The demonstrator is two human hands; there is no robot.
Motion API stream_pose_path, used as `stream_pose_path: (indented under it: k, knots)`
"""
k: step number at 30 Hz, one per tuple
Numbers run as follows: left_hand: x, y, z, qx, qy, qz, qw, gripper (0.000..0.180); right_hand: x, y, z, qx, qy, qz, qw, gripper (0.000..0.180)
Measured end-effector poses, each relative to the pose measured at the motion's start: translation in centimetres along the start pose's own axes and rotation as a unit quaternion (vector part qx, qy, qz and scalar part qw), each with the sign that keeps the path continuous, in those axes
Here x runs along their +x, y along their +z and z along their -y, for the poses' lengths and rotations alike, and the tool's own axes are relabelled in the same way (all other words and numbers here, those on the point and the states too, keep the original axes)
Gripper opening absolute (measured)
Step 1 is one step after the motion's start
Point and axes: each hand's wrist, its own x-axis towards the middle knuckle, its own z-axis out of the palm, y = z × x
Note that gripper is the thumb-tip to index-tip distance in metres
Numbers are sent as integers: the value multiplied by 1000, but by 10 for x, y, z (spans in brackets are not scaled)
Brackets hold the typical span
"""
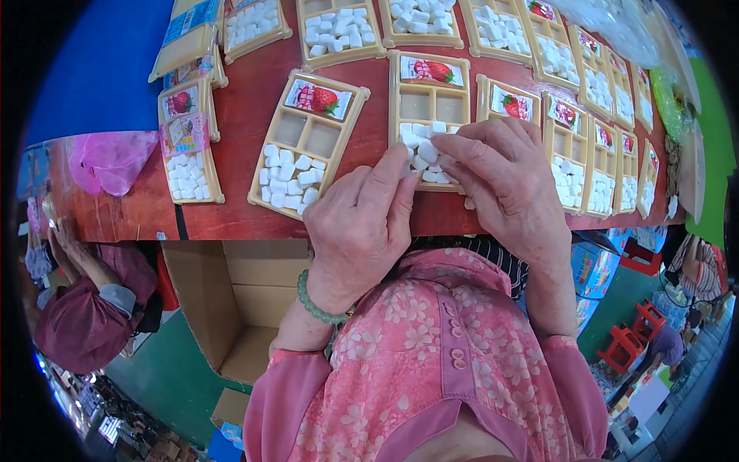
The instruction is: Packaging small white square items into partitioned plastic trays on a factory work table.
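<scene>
In the head view both forearms rise from the lower edge in pink floral sleeves: the left hand (360,223), a green bead bracelet (317,302) at its wrist, lies knuckles-up with its fingers pressed together, their tips at the near end of a tan compartment tray (428,105), while the right hand (504,181) arches over that tray's heap of white cubes (423,151), fingers slightly spread and resting on them; whether either pinches a cube cannot be told. The tray lies at the near edge of the red table (239,162), its long axis running away from the person, strawberry label (431,71) at the far end, hemmed by like trays (308,142) just beside it on both sides, with open room only below the table edge, above a cardboard box (231,300).
</scene>
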Motion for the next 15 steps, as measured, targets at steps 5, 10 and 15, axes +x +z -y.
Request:
stream_pose_path:
  k: [5,10,15]
  knots:
    - [0,3,1,13,-10,-2,1000,35,4,8,3,-34,-17,3,999,21]
    - [3,5,1,10,-28,7,1000,28,3,14,1,-39,-25,8,999,20]
    - [4,2,0,-26,-56,3,998,20,3,13,0,23,-6,-35,999,17]
